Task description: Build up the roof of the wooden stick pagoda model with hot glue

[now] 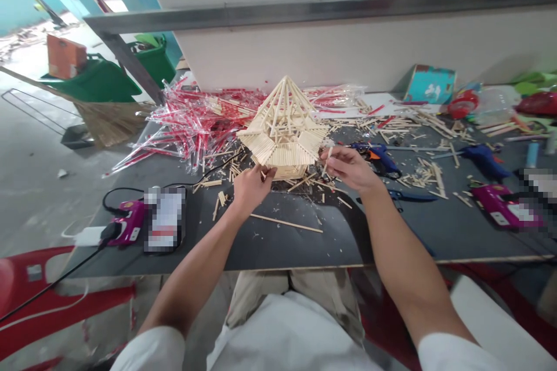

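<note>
A model pagoda-like roof made of pale wooden sticks stands on the dark table, with a pointed open frame on top and a flared skirt of sticks below. At its lower left edge, my left hand is closed, fingertips pinching the model's rim; the exact contact is partly hidden by the fingers. My right hand, just right of the model, pinches a short wooden stick held nearly upright between thumb and fingers. One long stick lies on the table in front of the model.
Red-and-clear plastic packets pile up behind on the left. Two blue glue guns and a dark blue knife lie right, among stick scraps. Purple power strips and a phone sit near the front.
</note>
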The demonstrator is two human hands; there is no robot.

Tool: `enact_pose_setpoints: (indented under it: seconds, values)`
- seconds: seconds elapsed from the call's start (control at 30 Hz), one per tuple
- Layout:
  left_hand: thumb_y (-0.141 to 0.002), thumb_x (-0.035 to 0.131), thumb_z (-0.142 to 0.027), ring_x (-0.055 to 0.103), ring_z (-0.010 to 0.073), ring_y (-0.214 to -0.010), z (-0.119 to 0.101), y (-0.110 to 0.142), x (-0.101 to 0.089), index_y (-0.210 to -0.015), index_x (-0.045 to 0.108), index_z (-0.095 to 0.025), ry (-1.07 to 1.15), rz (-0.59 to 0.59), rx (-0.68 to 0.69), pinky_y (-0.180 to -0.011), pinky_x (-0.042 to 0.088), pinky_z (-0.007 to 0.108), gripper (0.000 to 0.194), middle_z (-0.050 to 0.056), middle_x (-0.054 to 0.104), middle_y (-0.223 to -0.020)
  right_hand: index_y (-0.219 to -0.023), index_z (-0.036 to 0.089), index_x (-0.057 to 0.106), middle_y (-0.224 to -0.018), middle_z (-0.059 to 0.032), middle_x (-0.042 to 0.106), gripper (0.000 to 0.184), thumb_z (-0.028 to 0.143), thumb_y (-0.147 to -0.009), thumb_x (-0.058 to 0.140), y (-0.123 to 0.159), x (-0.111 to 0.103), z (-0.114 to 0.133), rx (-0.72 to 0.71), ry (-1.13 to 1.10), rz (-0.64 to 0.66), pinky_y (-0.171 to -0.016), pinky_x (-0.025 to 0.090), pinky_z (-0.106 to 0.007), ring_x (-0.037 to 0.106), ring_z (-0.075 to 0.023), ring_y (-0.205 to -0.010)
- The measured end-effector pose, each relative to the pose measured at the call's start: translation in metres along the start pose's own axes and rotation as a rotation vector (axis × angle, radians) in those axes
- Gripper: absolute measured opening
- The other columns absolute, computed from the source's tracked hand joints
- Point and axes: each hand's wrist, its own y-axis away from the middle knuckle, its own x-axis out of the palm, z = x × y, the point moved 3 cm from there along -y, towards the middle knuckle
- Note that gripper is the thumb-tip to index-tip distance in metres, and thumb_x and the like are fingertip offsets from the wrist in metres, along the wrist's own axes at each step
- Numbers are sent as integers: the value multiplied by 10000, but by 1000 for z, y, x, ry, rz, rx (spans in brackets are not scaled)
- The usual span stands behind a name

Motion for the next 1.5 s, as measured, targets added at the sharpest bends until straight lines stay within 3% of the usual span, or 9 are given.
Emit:
enact_pose_setpoints:
  seconds: [0.1, 0.2, 0.37, 0.67, 0.97, 1.17, 1.33, 1.4, 1.5]
  values:
    - [-1052, 502, -554, 755, 270, -790, 3, -1, 0, -1091, 681, -192, 10, -17, -33, -641, 387, 301, 406, 72, 759, -786, -949, 216, 784, -789, 2, 709, 277, 373, -768, 922, 1, 2, 0, 28, 2, 2, -436, 373, -166, 552, -57, -521]
    - [-1055, 510, -519, 764, 275, -847, 1, -1, 0, -1066, 688, -195, 15, -20, -28, -667, 418, 310, 369, 77, 772, -833, -949, 196, 775, -754, -12, 714, 300, 385, -767, 921, 3, 8, 2, 53, 9, 43, -370, 311, -160, 557, -73, -475]
    - [-1057, 503, -501, 764, 281, -880, -1, 0, -2, -1064, 698, -205, 21, -32, -41, -665, 427, 317, 354, 83, 786, -888, -929, 180, 768, -716, -3, 689, 257, 349, -794, 905, 6, 15, 7, 49, 0, 72, -428, 395, -161, 542, -62, -498]
    - [-1020, 565, -507, 743, 234, -808, 6, -2, -12, -1040, 739, -224, 22, -84, -52, -659, 399, 302, 333, 47, 788, -840, -865, 205, 648, -691, 53, 570, 294, 388, -823, 875, 4, 18, 6, -45, -137, 93, -419, 359, -164, 491, -52, -490]
    - [-1042, 487, -479, 703, 191, -727, -6, 6, -17, -771, 707, -203, -7, -172, -30, -607, 296, 289, 445, 47, 754, -754, -867, 224, 509, -841, -11, 783, 377, 349, -851, 865, 1, 28, 2, -8, -183, 107, -410, 401, -174, 662, -114, -565]
    - [-1036, 544, -421, 579, 106, -542, -16, 18, -27, -685, 646, -196, 183, -316, 330, -575, 368, 253, 429, 0, 639, -582, -1022, 230, 549, -869, -9, 794, 453, 505, -837, 859, 1, 34, -2, 37, -162, 102, -386, 406, -184, 673, -112, -545]
    - [-948, 679, -225, 554, 61, -508, -48, 38, -48, -910, 681, -214, 428, -324, 652, -576, 448, 193, 40, -58, 640, -607, -962, 220, 574, -841, -12, 784, 372, 500, -891, 808, 3, 33, 0, 18, -175, 159, -403, 422, -182, 676, -109, -573]
    - [-907, 710, -148, 582, 55, -535, -64, 43, -64, -1077, 653, -214, 530, -341, 774, -599, 489, 188, 191, -44, 724, -741, -939, 220, 582, -793, -5, 767, 372, 495, -876, 824, 3, 31, -1, 20, -185, 146, -426, 433, -185, 652, -105, -563]
    - [-873, 708, -112, 643, 92, -591, -89, 49, -93, -1057, 600, -208, 612, -266, 985, -568, 504, 224, 233, -25, 739, -773, -914, 212, 638, -787, -7, 752, 366, 476, -825, 875, 2, 27, -2, 21, -193, 89, -508, 474, -197, 598, -81, -563]
